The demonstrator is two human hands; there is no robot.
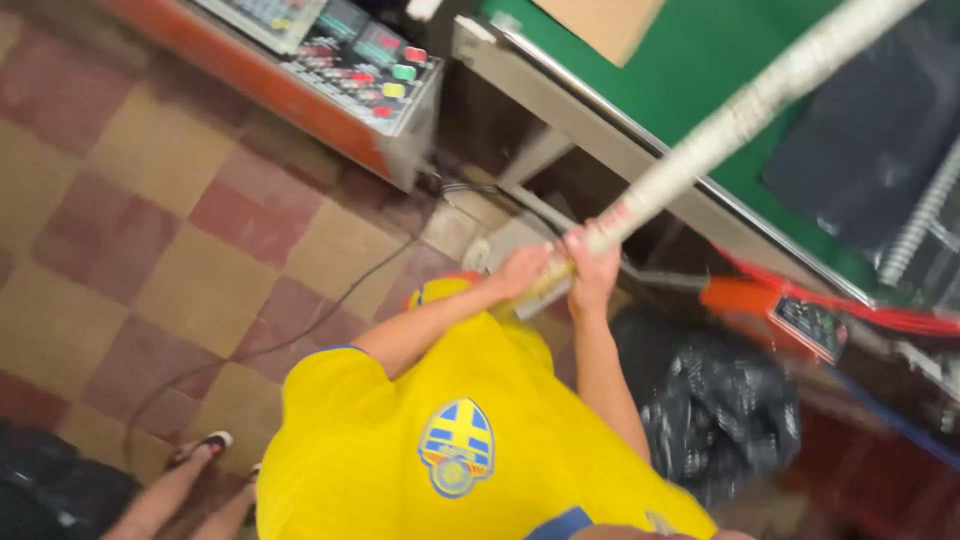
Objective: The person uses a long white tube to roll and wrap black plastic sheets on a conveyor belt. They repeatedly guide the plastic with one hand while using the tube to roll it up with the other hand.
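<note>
The green worktop (700,60) with its metal edge fills the upper right, above a checkered floor (150,230). A long pale roll (740,110) slants from the worktop down to the person in yellow. Both hands are closed around its lower end, the left hand (520,270) beside the right hand (592,262); the roll seems only partly drawn off. A brown cardboard sheet (600,22) lies at the top, a control panel (350,55) with coloured buttons stands upper left, and a black bag (715,410) sits below.

Control panel (350,60), top centre, on an orange-sided cabinet: grey slanted face, small dark screens, red, green and yellow buttons. Cardboard box (598,22) at top edge, tan, on the green table (700,60). Small dark label plate (812,325) on an orange unit, right, under the table edge. Print blurred.
</note>
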